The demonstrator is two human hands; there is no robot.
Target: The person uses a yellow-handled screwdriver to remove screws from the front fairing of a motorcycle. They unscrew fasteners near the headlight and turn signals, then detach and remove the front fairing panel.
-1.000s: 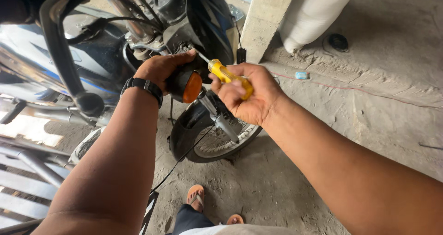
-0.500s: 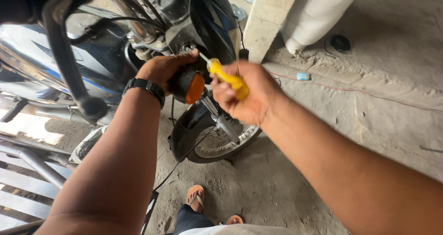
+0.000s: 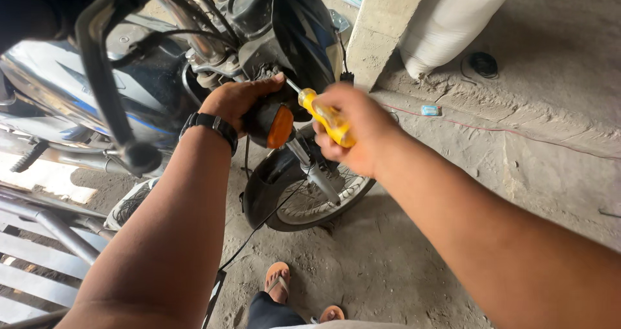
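A motorcycle [image 3: 194, 64] fills the upper left of the view, its dark front cowl seen from above and its front wheel [image 3: 304, 196] standing on a rough concrete floor [image 3: 504, 174] under a black mudguard. A concrete pillar [image 3: 381, 28] rises just behind the cowl, and a white sack [image 3: 446, 22] is leaned against the pillar's right side. Grey metal bars [image 3: 45, 238] are seen at the lower left, beside the machine. A black handlebar lever [image 3: 103, 77] crosses the near foreground on the left. At the bottom edge two feet in sandals [image 3: 278, 280] are planted on the floor near the wheel. The left hand [image 3: 239, 99], with a black wristwatch [image 3: 210, 127] worn on its wrist, is closed around the black housing of an orange turn signal [image 3: 275, 123], which is mounted at the front of the motorcycle, just above the wheel and beside the fork. The right hand [image 3: 356, 132] is closed in a fist around the handle of a yellow screwdriver [image 3: 326, 119]; the metal shaft is pointed up and to the left, and its tip is met by the top of the signal housing, just beside the left hand's fingers. A small blue object [image 3: 430, 110] lies on the floor well apart to the right, near a thin red line, and a coil of dark cable [image 3: 482, 64] rests by the sack.
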